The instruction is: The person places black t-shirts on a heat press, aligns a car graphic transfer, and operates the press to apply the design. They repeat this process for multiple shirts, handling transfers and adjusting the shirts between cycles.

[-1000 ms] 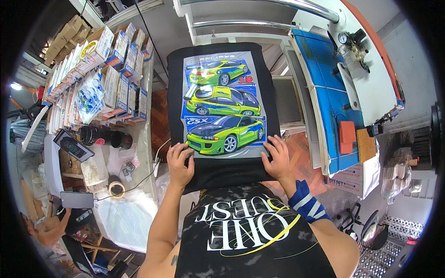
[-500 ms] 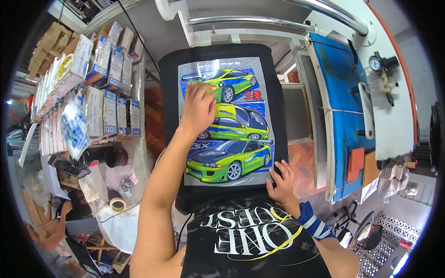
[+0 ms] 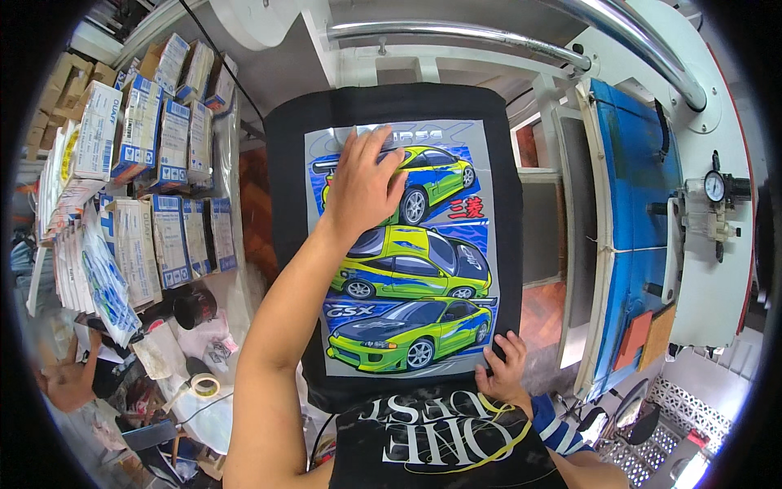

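In front of me a black garment (image 3: 273, 236) lies stretched over a flat platen. On it is a rectangular print (image 3: 318, 220) on grey ground, showing three lime-green and blue cars one above another. My left hand (image 3: 364, 181) rests on the print's upper left, fingers stretched out over the top car and the lettering above it. The hand hides part of that car. My right hand (image 3: 507, 372) touches the black fabric by the print's lower right corner, its fingers apart and slightly bent. Neither hand holds anything.
Stacked cardboard boxes (image 3: 167, 155) fill a rack at the left, with a tape roll (image 3: 204, 385) on a cluttered table below. A press machine with a blue padded plate (image 3: 635, 187) and a pressure gauge (image 3: 714, 187) stands at right. Another person's arm (image 3: 77, 379) shows at far left.
My left hand has slid up the print toward its top edge. My right hand stays near the lower right corner. The whole view has shifted a little.
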A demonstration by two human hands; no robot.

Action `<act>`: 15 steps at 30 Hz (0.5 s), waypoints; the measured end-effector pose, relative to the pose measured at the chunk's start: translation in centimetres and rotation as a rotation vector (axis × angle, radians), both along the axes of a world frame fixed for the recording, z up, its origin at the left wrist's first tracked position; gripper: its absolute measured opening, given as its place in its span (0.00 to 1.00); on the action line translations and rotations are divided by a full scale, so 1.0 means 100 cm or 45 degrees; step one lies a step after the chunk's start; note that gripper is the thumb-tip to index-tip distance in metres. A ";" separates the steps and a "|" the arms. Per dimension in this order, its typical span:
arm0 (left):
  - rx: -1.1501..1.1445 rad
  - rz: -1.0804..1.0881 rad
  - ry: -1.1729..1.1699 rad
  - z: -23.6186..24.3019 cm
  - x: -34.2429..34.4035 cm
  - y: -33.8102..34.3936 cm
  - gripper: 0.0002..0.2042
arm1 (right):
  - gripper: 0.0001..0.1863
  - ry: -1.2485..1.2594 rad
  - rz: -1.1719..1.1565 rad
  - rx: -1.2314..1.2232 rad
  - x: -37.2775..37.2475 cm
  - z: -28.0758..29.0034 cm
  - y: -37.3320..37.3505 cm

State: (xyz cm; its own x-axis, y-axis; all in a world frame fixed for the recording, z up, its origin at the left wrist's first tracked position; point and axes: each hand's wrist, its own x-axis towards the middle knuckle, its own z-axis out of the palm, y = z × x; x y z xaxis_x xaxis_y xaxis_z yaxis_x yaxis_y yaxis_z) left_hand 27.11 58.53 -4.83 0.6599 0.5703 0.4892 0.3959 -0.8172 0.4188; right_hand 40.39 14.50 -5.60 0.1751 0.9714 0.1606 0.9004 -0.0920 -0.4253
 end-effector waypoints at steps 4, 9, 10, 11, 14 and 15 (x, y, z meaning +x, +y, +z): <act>-0.033 0.024 0.035 -0.002 0.000 0.001 0.14 | 0.24 0.008 -0.006 0.007 0.000 0.001 0.001; -0.043 0.034 0.066 -0.003 -0.001 0.001 0.14 | 0.23 0.013 -0.010 0.000 0.000 0.002 0.002; -0.042 0.037 0.070 -0.002 0.000 0.001 0.14 | 0.23 0.019 -0.016 0.001 0.000 0.003 0.002; -0.041 0.039 0.073 -0.002 0.000 0.001 0.14 | 0.23 0.014 -0.016 -0.006 0.000 0.003 0.002; -0.027 0.038 0.065 -0.001 0.000 0.001 0.14 | 0.22 0.015 -0.026 -0.009 0.000 0.003 0.002; -0.022 0.037 0.059 -0.001 0.000 0.002 0.13 | 0.22 0.014 -0.027 -0.009 0.000 0.003 0.002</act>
